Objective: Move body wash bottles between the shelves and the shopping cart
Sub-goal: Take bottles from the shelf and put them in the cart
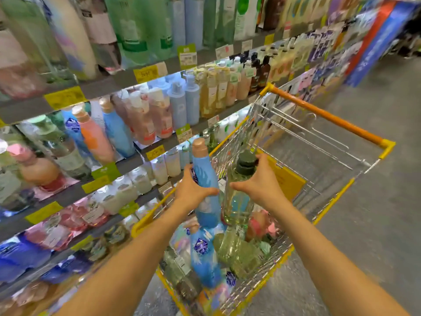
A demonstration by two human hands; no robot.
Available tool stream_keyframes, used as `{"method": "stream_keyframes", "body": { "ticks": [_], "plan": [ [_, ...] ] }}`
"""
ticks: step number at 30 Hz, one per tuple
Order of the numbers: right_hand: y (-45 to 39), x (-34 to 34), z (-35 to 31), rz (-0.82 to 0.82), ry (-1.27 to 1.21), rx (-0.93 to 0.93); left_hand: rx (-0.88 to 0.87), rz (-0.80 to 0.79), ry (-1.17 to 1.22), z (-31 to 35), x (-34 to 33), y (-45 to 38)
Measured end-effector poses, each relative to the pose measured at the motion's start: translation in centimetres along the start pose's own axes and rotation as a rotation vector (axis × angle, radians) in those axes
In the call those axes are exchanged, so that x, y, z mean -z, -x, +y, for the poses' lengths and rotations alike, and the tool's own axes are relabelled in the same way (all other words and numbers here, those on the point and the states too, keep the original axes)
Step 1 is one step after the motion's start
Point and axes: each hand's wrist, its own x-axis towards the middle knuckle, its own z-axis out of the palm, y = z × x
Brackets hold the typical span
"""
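My left hand (192, 192) grips a blue bottle with a copper cap (204, 176), held upright above the shopping cart (328, 115). My right hand (259, 181) grips a clear greenish bottle with a dark green cap (238, 201) right beside it. Below both, the near end of the cart holds several bottles, among them another blue bottle (205, 261) and a green clear one (237, 249). The shelves (127, 163) on the left carry rows of body wash bottles, including blue and orange ones with copper caps (95, 133).
The cart has a yellow frame and an orange handle at its far end; its far half shows bare wire. Yellow and green price tags (145, 73) line the shelf edges. Grey aisle floor (376, 201) lies to the right of the cart.
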Motion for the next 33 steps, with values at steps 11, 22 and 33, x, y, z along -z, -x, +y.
{"method": "stream_keyframes", "body": {
  "ticks": [11, 22, 33],
  "plan": [
    [-14.1, -8.4, 13.2, -0.364, 0.207, -0.123, 0.356, 0.023, -0.039, -11.9, -7.5, -9.9],
    [-22.2, -13.9, 18.9, -0.561, 0.322, -0.190, 0.528, -0.116, -0.274, -18.3, -10.4, -13.7],
    [-23.4, -16.3, 21.4, -0.657, 0.574, -0.114, 0.596, -0.183, -0.240, -19.5, -11.1, -14.2]
  ]
}}
